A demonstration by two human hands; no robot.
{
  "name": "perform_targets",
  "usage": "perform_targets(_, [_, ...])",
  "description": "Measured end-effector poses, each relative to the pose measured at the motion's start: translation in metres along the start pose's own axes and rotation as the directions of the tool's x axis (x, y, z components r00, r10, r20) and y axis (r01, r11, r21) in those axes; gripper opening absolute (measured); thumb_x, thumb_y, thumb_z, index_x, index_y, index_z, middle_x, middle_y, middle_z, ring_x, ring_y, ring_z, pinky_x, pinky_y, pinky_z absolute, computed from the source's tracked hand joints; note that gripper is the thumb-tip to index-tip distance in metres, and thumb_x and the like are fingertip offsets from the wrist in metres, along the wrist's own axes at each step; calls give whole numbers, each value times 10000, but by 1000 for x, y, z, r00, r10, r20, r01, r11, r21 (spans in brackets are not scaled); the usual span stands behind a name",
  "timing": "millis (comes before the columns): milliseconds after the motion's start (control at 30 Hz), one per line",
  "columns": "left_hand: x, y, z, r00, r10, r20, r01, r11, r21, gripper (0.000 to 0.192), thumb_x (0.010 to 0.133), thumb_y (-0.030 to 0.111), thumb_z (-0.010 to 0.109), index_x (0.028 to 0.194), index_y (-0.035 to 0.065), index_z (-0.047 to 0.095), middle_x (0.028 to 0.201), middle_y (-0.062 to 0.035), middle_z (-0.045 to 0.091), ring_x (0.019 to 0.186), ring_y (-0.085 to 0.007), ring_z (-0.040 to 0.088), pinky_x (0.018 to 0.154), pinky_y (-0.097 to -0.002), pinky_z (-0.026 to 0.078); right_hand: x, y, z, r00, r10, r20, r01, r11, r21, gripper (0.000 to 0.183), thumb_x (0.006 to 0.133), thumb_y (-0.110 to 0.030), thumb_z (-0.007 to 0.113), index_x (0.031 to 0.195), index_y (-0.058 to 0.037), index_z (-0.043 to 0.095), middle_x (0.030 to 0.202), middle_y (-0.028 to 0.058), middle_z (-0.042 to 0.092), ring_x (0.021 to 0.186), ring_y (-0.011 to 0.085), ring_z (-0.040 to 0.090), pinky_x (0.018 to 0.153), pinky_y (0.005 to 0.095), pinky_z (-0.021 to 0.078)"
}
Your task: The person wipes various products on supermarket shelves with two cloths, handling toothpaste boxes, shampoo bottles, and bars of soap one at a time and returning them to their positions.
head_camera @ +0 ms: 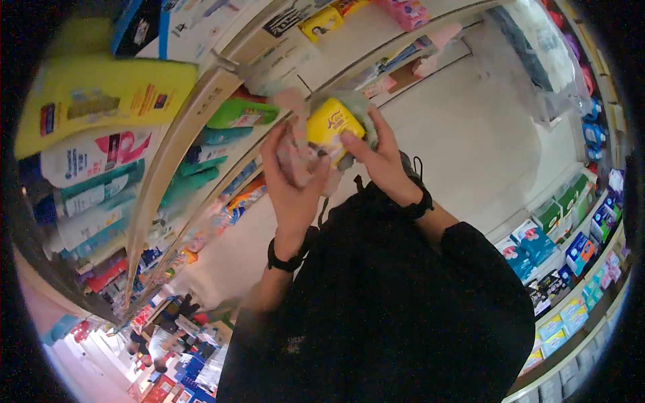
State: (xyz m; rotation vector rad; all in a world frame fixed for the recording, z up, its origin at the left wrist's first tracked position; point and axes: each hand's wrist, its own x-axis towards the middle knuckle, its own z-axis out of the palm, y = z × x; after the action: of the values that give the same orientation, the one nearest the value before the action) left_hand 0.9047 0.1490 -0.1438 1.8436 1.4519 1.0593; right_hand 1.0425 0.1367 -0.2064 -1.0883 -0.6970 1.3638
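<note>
A small yellow pack [327, 123] with printing on its face is held up in front of a store shelf. My right hand [388, 158] grips its right side, thumb pressed on the front. Around its edges shows pale, see-through plastic, blurred by motion. My left hand [292, 194] curls around a pale pink, crinkled wrapper [292, 146] beside the pack, its thumb near the pack's lower corner. Whether wrapper and pack are joined cannot be made out. Both wrists carry dark bands.
Shelves [166, 166] at left hold bottles, including a large yellow one [111, 95] close by and a green one [242, 113]. Packaged goods [534, 244] line the right shelves. A clear plastic bag [554, 75] is at upper right. People [158, 342] are in the distance, lower left.
</note>
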Motion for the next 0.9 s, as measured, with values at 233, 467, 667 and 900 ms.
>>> perform_targets(233, [21, -23, 44, 894, -404, 194, 441, 869, -225, 538, 852, 212, 628, 1240, -84, 402, 1133, -180, 542, 1026, -207, 519, 921, -311, 397, 48, 15, -34, 951, -258, -171, 231, 959, -164, 379, 913, -189, 563, 1230, -5, 464, 1095, 37, 563, 992, 88, 516, 838, 227, 431])
perform_targets(467, [79, -47, 100, 983, -185, 12, 184, 982, 43, 507, 855, 237, 639, 1167, -120, 460, 1093, -206, 569, 970, -222, 543, 861, -323, 425, 103, 27, -38, 993, 107, -53, -107, 994, 13, 412, 948, -339, 464, 1152, 11, 542, 970, 46, 613, 907, 109, 542, 798, 263, 431])
perform_targets(667, [129, -76, 129, 998, 37, 53, -47, 981, 190, 443, 842, 213, 642, 1147, -76, 501, 1091, -231, 576, 993, -316, 566, 858, -363, 429, 133, 19, -43, 984, 174, -37, -177, 978, -112, 562, 918, -491, 420, 1189, -9, 520, 1039, 158, 602, 895, 259, 579, 812, 386, 465])
perform_targets(900, [174, -144, 142, 954, -8, 300, -102, 931, 351, 388, 830, 149, 607, 1161, -37, 531, 1114, -232, 582, 1021, -359, 563, 868, -391, 439, 186, 59, -44, 937, 334, -102, -330, 943, 49, 520, 857, -480, 552, 1098, -20, 586, 746, 58, 576, 686, 134, 526, 607, 277, 434])
